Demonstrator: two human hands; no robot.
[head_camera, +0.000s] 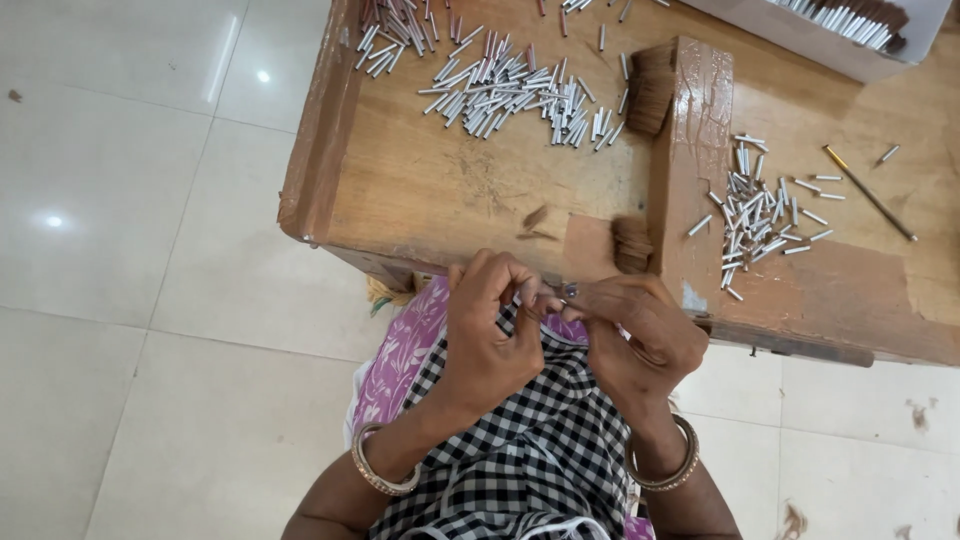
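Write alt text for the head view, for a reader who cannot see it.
Seen from above, a person's left hand and right hand meet over a checked lap, pinching a small piece too hidden to identify. Beyond them a low wooden table holds two piles of short silver tubes, brown bristle tufts and a thin stick.

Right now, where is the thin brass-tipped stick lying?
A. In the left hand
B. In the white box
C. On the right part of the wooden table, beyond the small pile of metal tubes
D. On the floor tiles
C: the stick lies on the table, right of the small tube pile.
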